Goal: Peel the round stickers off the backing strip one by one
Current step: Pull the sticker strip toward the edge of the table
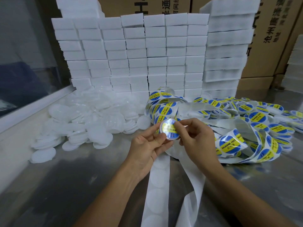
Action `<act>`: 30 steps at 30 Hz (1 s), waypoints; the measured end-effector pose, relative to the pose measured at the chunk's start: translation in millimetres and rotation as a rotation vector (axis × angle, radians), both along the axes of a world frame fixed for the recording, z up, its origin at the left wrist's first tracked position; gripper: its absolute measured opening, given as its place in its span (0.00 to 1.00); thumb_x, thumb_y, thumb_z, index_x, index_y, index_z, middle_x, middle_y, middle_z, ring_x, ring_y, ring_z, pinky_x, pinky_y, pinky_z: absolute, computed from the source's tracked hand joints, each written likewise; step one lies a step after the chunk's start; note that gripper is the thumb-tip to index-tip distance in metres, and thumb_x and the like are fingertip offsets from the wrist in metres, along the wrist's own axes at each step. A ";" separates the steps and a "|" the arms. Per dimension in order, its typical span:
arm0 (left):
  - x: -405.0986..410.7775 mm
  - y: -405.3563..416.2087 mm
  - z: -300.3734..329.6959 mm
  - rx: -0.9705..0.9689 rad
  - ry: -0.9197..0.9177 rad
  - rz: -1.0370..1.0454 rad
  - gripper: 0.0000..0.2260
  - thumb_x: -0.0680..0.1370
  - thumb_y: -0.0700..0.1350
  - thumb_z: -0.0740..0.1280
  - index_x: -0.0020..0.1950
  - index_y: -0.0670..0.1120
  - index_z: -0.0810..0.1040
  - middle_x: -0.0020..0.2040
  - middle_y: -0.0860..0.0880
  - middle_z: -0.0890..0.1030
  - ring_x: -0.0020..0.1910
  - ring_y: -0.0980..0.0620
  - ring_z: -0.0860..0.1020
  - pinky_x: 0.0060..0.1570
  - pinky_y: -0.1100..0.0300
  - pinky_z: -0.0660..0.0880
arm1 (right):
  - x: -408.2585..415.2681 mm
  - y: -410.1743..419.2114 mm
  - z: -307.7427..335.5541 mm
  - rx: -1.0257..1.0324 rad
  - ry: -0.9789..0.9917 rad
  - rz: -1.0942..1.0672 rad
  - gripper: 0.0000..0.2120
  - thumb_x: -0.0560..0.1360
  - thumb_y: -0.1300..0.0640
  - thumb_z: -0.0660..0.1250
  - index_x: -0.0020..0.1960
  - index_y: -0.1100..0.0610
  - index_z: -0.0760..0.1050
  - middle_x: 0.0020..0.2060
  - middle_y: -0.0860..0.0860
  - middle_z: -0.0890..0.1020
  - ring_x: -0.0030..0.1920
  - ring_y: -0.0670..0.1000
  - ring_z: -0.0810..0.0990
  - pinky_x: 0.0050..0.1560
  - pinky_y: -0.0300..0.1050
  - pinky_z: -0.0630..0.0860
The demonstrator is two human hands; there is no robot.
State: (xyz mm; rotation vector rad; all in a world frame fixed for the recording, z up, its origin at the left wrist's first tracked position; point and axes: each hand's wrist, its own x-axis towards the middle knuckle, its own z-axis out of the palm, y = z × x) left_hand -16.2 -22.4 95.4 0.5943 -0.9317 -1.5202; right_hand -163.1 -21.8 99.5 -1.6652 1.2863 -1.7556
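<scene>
Shiny metal worktop (65, 185) here, with a big wall of stacked white foam blocks (139, 54) at the back and brown cardboard boxes (270, 38) with printed lettering behind and to the right of that. On the left side of the table there's a heap of plain white round lids (85, 122), and over on the right a pile of lids that already have blue-and-yellow labels (262, 112) on them. Both forearms come up from the bottom edge and meet around the middle. The left hand (147, 145) is palm-up-ish, fingers curled, holding a small clear round lid (168, 130) by its edge between thumb and fingertips. The right hand (195, 133) comes in from the right, with thumb and index finger pinched down onto the top of that lid, right on the round sticker (169, 128) (yellow band, glare over most of it), other fingers curled loosely underneath. The backing strip (157, 185) runs from under the hands down toward the bottom edge, white, with empty circle outlines; the loaded part of the strip (164, 105), with stickers reading "SOLDERING PASTE", loops up just behind the hands and curls round to their right.
</scene>
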 end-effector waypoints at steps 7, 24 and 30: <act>2.3 0.9 -1.8 -0.130 -0.156 -0.059 0.15 0.67 0.37 0.71 0.53 0.47 0.85 0.39 0.43 0.83 0.44 0.46 0.85 0.45 0.56 0.81 | -1.6 1.5 -1.6 0.115 0.020 -0.074 0.29 0.60 0.30 0.70 0.38 0.56 0.71 0.27 0.56 0.79 0.28 0.53 0.76 0.31 0.47 0.73; 9.1 -1.5 -0.1 -0.111 -0.189 0.003 0.15 0.72 0.38 0.66 0.58 0.41 0.81 0.50 0.38 0.84 0.48 0.39 0.84 0.45 0.54 0.81 | -0.3 1.4 -1.7 0.090 0.000 0.148 0.11 0.78 0.52 0.68 0.42 0.59 0.74 0.26 0.54 0.82 0.22 0.52 0.78 0.24 0.40 0.72; 8.0 -5.2 0.2 -0.025 -0.154 0.161 0.08 0.76 0.39 0.67 0.53 0.39 0.81 0.47 0.41 0.85 0.42 0.45 0.84 0.39 0.58 0.80 | -0.2 1.4 -1.6 0.081 0.057 0.273 0.13 0.75 0.57 0.73 0.58 0.52 0.76 0.30 0.53 0.83 0.28 0.51 0.81 0.34 0.45 0.79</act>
